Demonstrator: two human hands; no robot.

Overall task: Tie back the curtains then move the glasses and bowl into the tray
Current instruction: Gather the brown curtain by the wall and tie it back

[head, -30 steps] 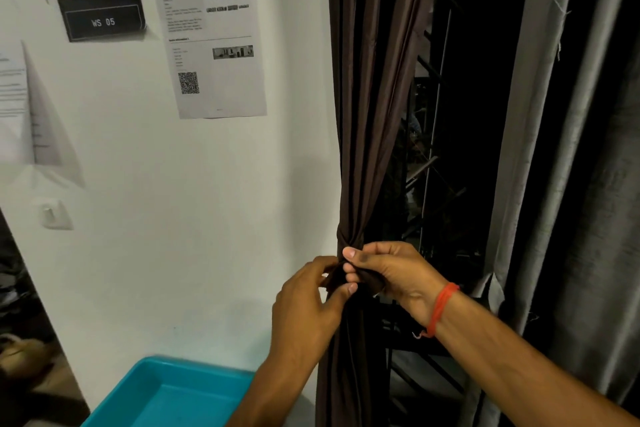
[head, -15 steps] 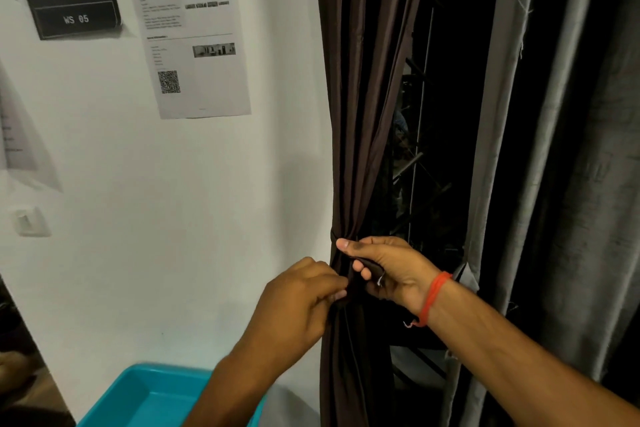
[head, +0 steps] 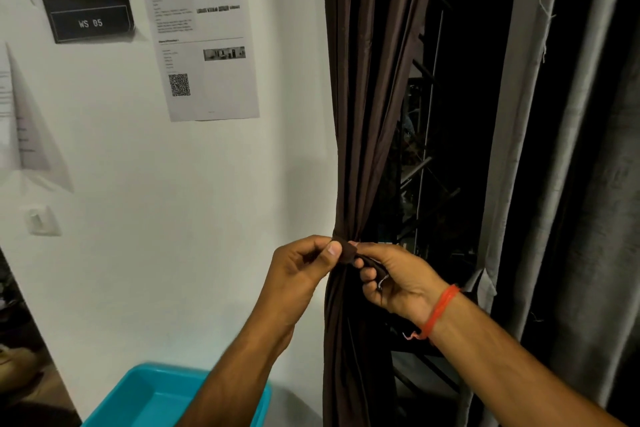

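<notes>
A dark brown curtain [head: 360,114] hangs beside the white wall and is gathered into a narrow bunch at hand height. A brown tie-back strap [head: 346,253] wraps that bunch. My left hand [head: 298,274] pinches the strap's end between thumb and fingers. My right hand [head: 394,277], with a red thread on its wrist, grips the other end of the strap right beside it. A grey curtain [head: 571,184] hangs loose on the right. The turquoise tray [head: 149,399] shows at the bottom left, partly hidden by my left forearm. Glasses and bowl are out of view.
The dark window with a metal grille [head: 429,156] lies between the two curtains. A printed sheet [head: 201,35] and a black "WS 05" sign [head: 88,15] hang on the white wall, with a small wall switch [head: 41,220] lower left.
Both hands stayed at the bunched curtain and shifted their grip on the strap; its end now sticks out between my left thumb and right fingers. The camera view swayed slightly.
</notes>
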